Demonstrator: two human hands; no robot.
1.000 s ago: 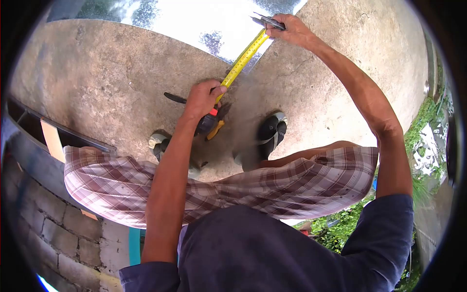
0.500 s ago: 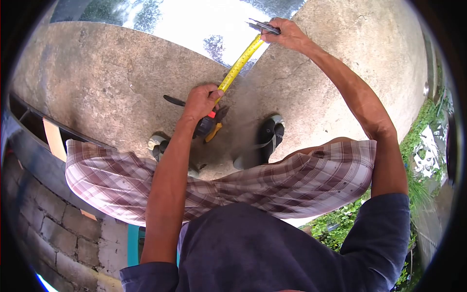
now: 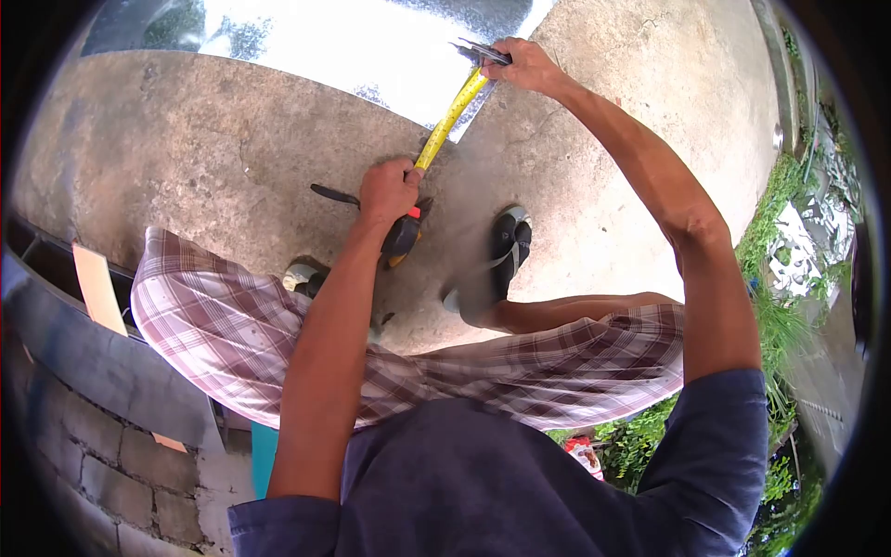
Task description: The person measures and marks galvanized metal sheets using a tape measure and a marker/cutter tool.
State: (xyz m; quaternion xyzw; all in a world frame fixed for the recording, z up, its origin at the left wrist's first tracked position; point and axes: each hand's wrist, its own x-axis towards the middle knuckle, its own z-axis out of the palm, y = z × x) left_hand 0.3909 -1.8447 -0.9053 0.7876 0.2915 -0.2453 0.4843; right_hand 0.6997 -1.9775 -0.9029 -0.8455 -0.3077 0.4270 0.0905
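Note:
My left hand [image 3: 386, 192] is closed around a tape measure, whose dark case [image 3: 400, 239] with a red button shows below my fingers. The yellow blade [image 3: 451, 119] runs up from it to my right hand [image 3: 522, 67]. There my fingers pinch the blade's far end together with a slim dark two-pronged tool [image 3: 486, 52], whose exact kind I cannot make out. Beneath the blade and tool lies the corner of a shiny metal sheet [image 3: 316, 56]. A black strap or handle [image 3: 334, 194] sticks out left of my left hand; what it belongs to is hidden.
Concrete floor [image 3: 186, 148] surrounds the sheet. My shod feet, one in a dark shoe [image 3: 509, 243], stand below the tape. A dark metal frame [image 3: 130, 348] and a block wall [image 3: 111, 455] are at lower left. Grass and plants [image 3: 780, 288] border the right.
Both hands keep hold of the tape and tool. My right hand and the blade sit slightly further left in view, while my left hand is a little further right. The view has shifted slightly.

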